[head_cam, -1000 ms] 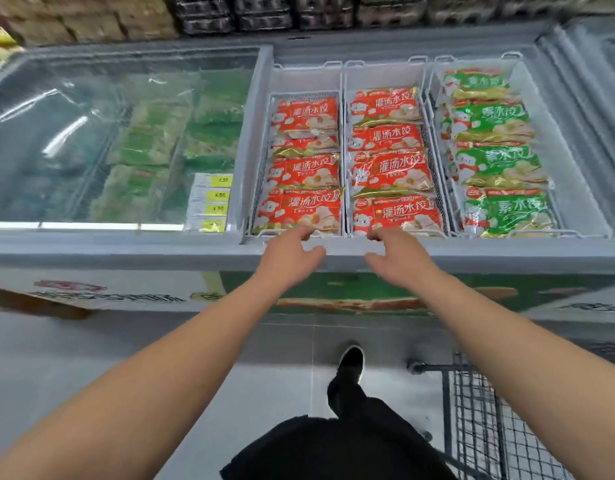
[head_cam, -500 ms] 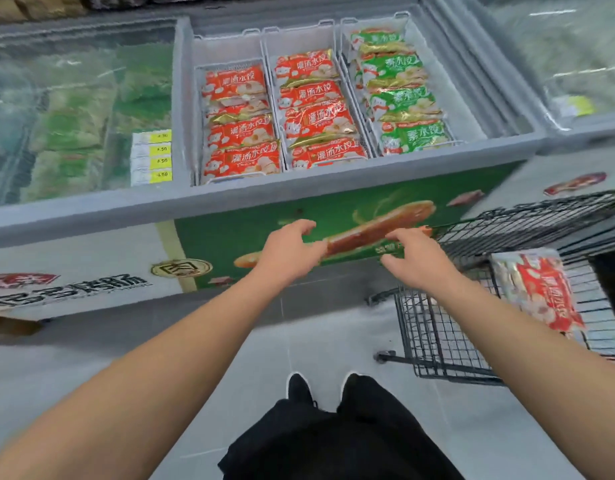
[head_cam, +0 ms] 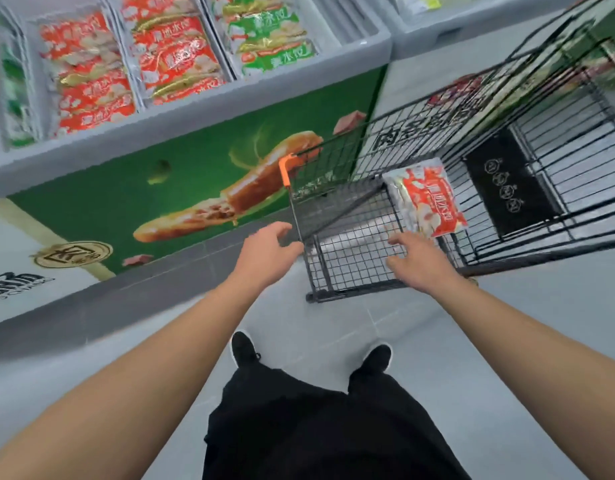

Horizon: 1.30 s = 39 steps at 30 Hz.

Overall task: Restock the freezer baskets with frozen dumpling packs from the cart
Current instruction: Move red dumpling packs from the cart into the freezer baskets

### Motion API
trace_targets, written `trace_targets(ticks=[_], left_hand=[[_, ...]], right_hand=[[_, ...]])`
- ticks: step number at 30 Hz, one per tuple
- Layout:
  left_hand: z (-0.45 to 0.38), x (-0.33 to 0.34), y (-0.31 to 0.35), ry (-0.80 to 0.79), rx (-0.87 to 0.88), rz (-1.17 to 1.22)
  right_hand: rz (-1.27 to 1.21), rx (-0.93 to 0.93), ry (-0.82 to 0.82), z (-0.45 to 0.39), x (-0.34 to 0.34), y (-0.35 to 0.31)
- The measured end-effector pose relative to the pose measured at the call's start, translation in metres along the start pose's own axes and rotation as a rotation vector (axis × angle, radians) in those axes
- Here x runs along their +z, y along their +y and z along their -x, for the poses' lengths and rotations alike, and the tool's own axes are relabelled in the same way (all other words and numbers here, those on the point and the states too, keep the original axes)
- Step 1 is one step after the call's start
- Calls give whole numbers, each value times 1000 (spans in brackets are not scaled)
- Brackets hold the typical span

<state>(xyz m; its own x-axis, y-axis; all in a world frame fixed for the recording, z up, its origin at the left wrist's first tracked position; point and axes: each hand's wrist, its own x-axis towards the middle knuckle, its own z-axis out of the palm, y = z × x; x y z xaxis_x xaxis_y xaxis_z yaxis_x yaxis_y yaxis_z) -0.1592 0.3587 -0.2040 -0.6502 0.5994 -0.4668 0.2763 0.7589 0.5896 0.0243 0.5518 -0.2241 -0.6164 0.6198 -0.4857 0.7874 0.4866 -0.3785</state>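
Both arms reached forward and down toward the cart (head_cam: pixel 472 188), a black wire trolley standing on the grey floor (head_cam: pixel 507 323) just beside the freezer (head_cam: pixel 202 116). The left hand (head_cam: pixel 264 252) hung with its fingers loosely spread and held nothing; it sat near the cart's closest corner post, below the orange corner cap (head_cam: pixel 288 166), and whether it touched the wire could not be told. The right hand (head_cam: pixel 418 263) was also empty, its fingers relaxed and extended over the mesh of the cart's near end, the fingertips just short of the red dumpling pack (head_cam: pixel 425 199).

That pack lay flat inside the cart, on the wire floor, red and white with silver edges. A black mat (head_cam: pixel 510 192) with round white marks lay further along in the cart.

Up at the top of the view, the freezer baskets held rows of overlapping packs: two columns of red packs (head_cam: pixel 174 53) and, to their right, a column of green packs (head_cam: pixel 275 39). The freezer's front panel (head_cam: pixel 181 188) was green with a picture of a sausage. The view was motion-blurred, so the print on the packs was hard to read.

The person's black trousers (head_cam: pixel 316 427) and black shoes (head_cam: pixel 243 348) showed at the bottom.
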Motion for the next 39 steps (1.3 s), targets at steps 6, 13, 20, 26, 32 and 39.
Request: trace_targets(ticks=[6, 13, 20, 26, 32, 39], left_hand=[[1, 81, 80, -18, -64, 25], [-32, 123, 132, -50, -121, 58], [-105, 150, 170, -103, -120, 85], [-158, 171, 194, -158, -170, 152], [-207, 214, 204, -217, -271, 178], [-273, 272, 203, -212, -412, 260]], right_hand=[[12, 33, 16, -8, -56, 112], [-24, 38, -8, -50, -82, 162], [-10, 77, -51, -110, -95, 174], [-58, 119, -68, -159, -111, 188], [-93, 161, -142, -206, -102, 222], [-146, 203, -231, -271, -68, 264]])
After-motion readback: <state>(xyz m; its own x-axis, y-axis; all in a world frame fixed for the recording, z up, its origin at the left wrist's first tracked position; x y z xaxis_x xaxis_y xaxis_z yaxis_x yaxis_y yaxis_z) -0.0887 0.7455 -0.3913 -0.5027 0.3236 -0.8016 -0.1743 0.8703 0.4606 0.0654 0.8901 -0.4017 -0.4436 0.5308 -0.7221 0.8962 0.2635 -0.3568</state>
